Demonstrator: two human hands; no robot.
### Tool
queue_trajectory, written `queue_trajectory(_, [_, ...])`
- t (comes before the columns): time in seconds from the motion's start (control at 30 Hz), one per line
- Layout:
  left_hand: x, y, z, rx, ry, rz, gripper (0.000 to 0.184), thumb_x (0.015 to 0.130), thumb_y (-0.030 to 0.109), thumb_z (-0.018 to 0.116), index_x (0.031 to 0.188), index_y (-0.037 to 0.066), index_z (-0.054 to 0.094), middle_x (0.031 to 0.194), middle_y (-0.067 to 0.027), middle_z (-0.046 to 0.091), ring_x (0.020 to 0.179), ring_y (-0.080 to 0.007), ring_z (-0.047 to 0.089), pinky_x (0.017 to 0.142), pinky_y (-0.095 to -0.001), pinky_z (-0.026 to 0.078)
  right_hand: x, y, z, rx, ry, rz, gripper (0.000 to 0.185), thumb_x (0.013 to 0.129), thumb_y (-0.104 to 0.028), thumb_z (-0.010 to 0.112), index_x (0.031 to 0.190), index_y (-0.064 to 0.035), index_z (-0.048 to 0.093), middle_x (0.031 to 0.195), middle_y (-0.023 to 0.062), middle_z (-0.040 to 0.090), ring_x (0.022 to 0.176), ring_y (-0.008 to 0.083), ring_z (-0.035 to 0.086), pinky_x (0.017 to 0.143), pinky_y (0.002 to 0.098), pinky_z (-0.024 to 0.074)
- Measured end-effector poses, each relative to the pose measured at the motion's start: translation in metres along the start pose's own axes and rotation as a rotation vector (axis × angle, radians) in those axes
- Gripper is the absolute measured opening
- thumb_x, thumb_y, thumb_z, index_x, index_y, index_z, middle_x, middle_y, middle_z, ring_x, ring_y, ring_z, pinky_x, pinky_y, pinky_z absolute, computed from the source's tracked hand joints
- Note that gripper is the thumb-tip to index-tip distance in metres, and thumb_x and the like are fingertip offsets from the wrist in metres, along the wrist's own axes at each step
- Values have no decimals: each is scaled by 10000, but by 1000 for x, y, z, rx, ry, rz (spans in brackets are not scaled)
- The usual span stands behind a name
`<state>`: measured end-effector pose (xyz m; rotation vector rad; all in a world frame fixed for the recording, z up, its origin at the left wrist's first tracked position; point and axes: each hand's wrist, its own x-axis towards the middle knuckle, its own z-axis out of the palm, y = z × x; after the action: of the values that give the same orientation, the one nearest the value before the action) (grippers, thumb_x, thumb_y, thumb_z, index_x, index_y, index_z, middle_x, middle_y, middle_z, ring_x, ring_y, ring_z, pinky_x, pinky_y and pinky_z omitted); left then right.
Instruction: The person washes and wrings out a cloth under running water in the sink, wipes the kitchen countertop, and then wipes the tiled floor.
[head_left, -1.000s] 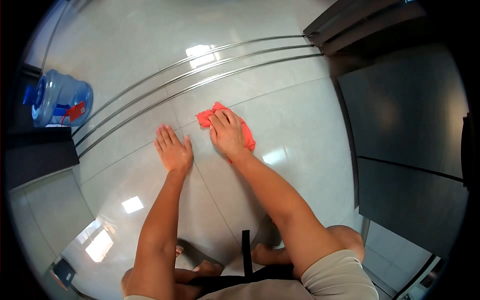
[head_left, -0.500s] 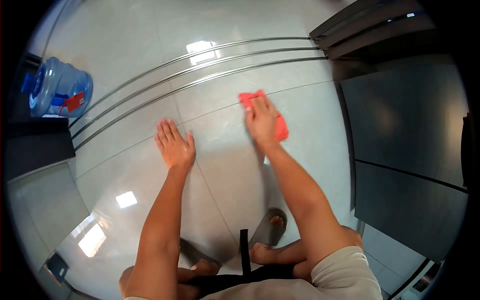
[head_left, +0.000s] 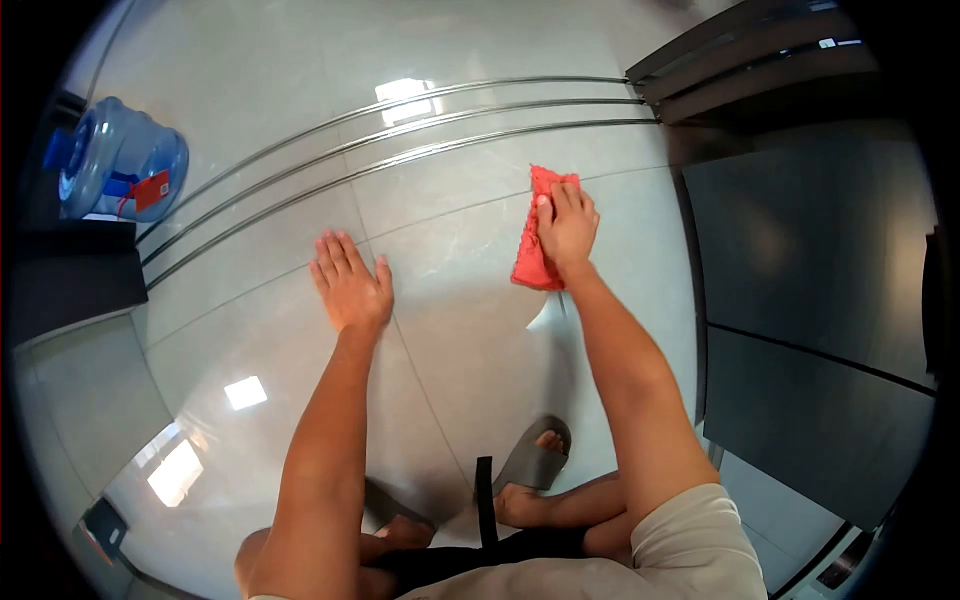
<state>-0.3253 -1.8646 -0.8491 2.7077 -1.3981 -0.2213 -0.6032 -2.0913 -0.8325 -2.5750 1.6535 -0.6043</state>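
Note:
My left hand [head_left: 354,291] lies flat on the tiled floor [head_left: 440,350], fingers stretched out and holding nothing. Farther right, my right hand [head_left: 568,226] is closed on a red cloth [head_left: 537,250] pressed to the floor. The cloth spreads out to the left of that hand and shows above and below it. Part of the cloth is hidden under the palm and fingers.
Metal rails [head_left: 430,150] cross the floor beyond my hands. A blue water bottle [head_left: 125,160] lies on its side at the left. Dark cabinet panels [head_left: 800,250] stand at the right. My sandalled foot [head_left: 537,455] shows below.
My right hand and the red cloth have moved to the right across the floor, and the cloth has swung to the hand's left side. My left hand stays flat in nearly the same place.

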Motion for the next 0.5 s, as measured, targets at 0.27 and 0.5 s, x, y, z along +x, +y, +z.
queue_trajectory(0.27, [3,3,-2,-16,-2,2,797,1076,498,386,1651,-30,227,1746,-200,187,1633,-335,92,1315,-507,35,-49,-144,20,273,15,-286,303,909,-231,687,1183,-104,669,1271,66,639,1225,322,578,980,513,475])
queue_trajectory(0.5, [1,-1,1,-40,-15,1,797,1076,505,385,1650,-27,232,1747,-194,182,1633,-334,86,1313,-503,30,-21,-47,16,84,28,-118,248,947,-207,647,1185,-138,657,1298,36,637,1257,339,551,1042,527,433])
